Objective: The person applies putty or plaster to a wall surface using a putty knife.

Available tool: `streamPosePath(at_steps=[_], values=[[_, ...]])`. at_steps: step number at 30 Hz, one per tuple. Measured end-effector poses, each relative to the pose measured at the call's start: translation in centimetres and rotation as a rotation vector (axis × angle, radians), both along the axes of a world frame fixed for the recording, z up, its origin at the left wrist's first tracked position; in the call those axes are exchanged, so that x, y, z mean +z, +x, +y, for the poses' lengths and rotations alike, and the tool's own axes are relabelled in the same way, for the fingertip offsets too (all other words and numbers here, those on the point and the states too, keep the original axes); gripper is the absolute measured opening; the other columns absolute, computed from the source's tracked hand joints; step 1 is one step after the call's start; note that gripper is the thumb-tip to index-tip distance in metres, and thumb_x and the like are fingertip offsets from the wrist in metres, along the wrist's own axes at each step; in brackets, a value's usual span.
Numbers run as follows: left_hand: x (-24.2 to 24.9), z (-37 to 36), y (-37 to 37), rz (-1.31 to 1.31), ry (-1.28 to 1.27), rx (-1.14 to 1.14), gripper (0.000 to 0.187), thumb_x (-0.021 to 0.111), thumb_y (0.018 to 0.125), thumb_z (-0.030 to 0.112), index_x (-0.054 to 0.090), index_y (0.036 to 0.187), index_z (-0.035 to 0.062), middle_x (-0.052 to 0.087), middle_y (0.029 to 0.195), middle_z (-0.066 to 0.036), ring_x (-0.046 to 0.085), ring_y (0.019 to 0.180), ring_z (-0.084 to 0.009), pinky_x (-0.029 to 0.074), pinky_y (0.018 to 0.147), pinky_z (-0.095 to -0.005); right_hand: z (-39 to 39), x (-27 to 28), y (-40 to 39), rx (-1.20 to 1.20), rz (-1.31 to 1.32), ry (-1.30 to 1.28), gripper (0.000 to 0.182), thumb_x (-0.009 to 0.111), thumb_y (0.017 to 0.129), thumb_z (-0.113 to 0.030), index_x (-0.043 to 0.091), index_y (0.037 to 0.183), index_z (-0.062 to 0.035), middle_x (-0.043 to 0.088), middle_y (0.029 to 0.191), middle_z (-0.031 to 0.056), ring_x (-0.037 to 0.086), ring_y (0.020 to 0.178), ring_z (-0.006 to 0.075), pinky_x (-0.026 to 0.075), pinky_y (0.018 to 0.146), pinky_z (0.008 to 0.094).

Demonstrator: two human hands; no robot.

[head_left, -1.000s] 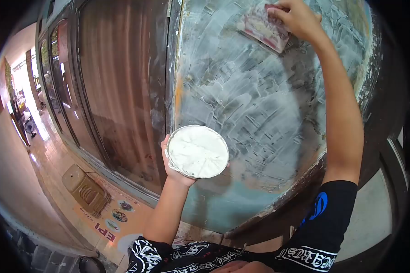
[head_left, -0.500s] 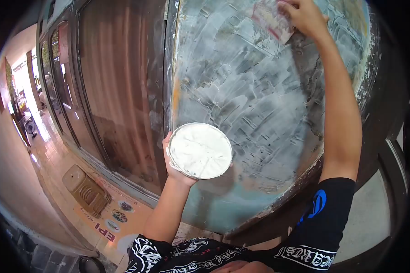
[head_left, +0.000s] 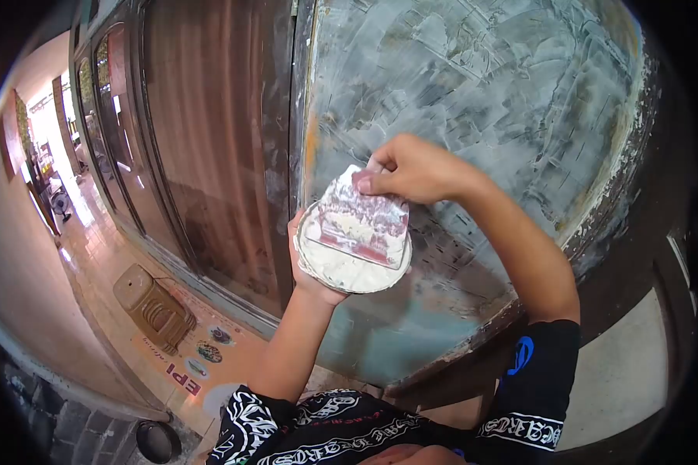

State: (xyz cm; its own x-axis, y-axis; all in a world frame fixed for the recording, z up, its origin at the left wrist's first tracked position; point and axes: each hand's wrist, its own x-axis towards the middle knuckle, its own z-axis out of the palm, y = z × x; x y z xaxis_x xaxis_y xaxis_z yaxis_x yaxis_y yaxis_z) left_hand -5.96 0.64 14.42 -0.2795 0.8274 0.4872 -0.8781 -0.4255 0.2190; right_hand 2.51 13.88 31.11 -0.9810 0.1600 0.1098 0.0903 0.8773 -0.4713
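My left hand (head_left: 312, 285) grips a round tub (head_left: 347, 273) from its side and underneath, tilting its top toward me. White putty with a rough surface fills it close to the rim. Between the thumb and fingers of my right hand (head_left: 423, 172) is a reddish plastic putty spreader (head_left: 374, 211), smeared with white. The spreader's wide edge lies over the putty, inside the tub's outline in this view. Behind both hands stands a panel (head_left: 473, 101) streaked with grey and white putty, with a bare bluish-green strip low down.
A dark-framed window (head_left: 209, 139) with a brown curtain adjoins the panel on the left. Below it, a brown plastic stool (head_left: 151, 306) lies on a printed orange banner (head_left: 182, 356). A dark round container (head_left: 157, 442) sits at the bottom left. A tiled passage (head_left: 93, 232) leads away.
My right hand has come down from the upper panel, bringing the spreader onto the putty. The tub in my left hand sits slightly farther right in view.
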Motion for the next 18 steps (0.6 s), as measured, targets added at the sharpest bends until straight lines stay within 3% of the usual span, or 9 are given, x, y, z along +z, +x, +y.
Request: streamPosePath(at_steps=[2, 9, 10, 13, 15, 17, 18], values=[[-0.2, -0.4, -0.1, 0.010, 0.005, -0.011, 0.074, 0.035, 0.096, 0.059, 0.042, 0.147, 0.0052, 0.053, 0.142, -0.018, 0.055, 0.126, -0.0386, 0.044, 0.106, -0.0547, 0.1, -1.0, -0.5, -0.020, 0.015, 0.204, 0.032, 0.074, 0.091, -0.029, 0.073, 0.091, 0.0027, 0.065, 0.070, 0.0002, 0.053, 0.063, 0.0065, 0.043, 0.057, 0.0268], [-0.6, -1.2, -0.1, -0.041, -0.029, 0.013, 0.072, 0.034, 0.097, 0.058, 0.045, 0.145, 0.0061, 0.054, 0.140, -0.018, 0.055, 0.125, -0.0386, 0.045, 0.105, -0.0551, 0.0, -0.9, -0.8, 0.072, -0.021, 0.009, 0.031, 0.075, 0.089, -0.028, 0.074, 0.096, 0.0021, 0.068, 0.073, 0.0033, 0.057, 0.069, 0.0078, 0.048, 0.062, 0.0292], [-1.1, -1.1, -0.6, -0.114, -0.022, -0.065, 0.068, 0.038, 0.097, 0.056, 0.045, 0.146, 0.0101, 0.050, 0.145, -0.019, 0.051, 0.127, -0.0452, 0.039, 0.100, -0.0729, -0.4, -1.4, -0.9, 0.082, -0.027, 0.057, 0.030, 0.076, 0.088, -0.028, 0.074, 0.097, 0.0008, 0.069, 0.074, 0.0034, 0.058, 0.068, 0.0083, 0.048, 0.062, 0.0289], [-1.0, -1.7, -0.3, -0.284, 0.051, -0.231, 0.068, 0.037, 0.097, 0.056, 0.046, 0.146, 0.0095, 0.051, 0.144, -0.019, 0.052, 0.126, -0.0457, 0.038, 0.100, -0.0723, -0.1, -1.9, -1.4, 0.058, -0.027, 0.129, 0.028, 0.075, 0.088, -0.027, 0.075, 0.096, -0.0001, 0.069, 0.075, 0.0034, 0.058, 0.067, 0.0088, 0.047, 0.063, 0.0287], [-1.8, -1.3, -0.7, -0.214, 0.014, -0.166, 0.067, 0.037, 0.098, 0.055, 0.045, 0.146, 0.0094, 0.049, 0.146, -0.019, 0.051, 0.127, -0.0457, 0.038, 0.102, -0.0705, 0.2, -1.2, -1.5, 0.016, -0.024, 0.138, 0.028, 0.075, 0.089, -0.026, 0.074, 0.096, 0.0008, 0.068, 0.074, 0.0036, 0.057, 0.067, 0.0083, 0.047, 0.062, 0.0284], [-1.6, -1.4, -0.5, -0.084, -0.067, -0.034, 0.067, 0.038, 0.098, 0.055, 0.045, 0.146, 0.0098, 0.047, 0.147, -0.019, 0.050, 0.128, -0.0463, 0.036, 0.102, -0.0726, 0.7, -0.9, -1.3, 0.053, -0.016, -0.041, 0.027, 0.074, 0.089, -0.024, 0.073, 0.097, 0.0018, 0.067, 0.072, 0.0039, 0.057, 0.066, 0.0078, 0.046, 0.061, 0.0276], [-1.4, -1.6, -0.4, -0.053, -0.032, -0.058, 0.072, 0.035, 0.096, 0.060, 0.046, 0.144, 0.0080, 0.053, 0.142, -0.017, 0.055, 0.125, -0.0405, 0.045, 0.103, -0.0594, 0.4, -1.0, -1.1, 0.064, -0.014, -0.030, 0.028, 0.075, 0.089, -0.024, 0.073, 0.097, 0.0025, 0.066, 0.072, 0.0038, 0.056, 0.066, 0.0065, 0.045, 0.061, 0.0265]])
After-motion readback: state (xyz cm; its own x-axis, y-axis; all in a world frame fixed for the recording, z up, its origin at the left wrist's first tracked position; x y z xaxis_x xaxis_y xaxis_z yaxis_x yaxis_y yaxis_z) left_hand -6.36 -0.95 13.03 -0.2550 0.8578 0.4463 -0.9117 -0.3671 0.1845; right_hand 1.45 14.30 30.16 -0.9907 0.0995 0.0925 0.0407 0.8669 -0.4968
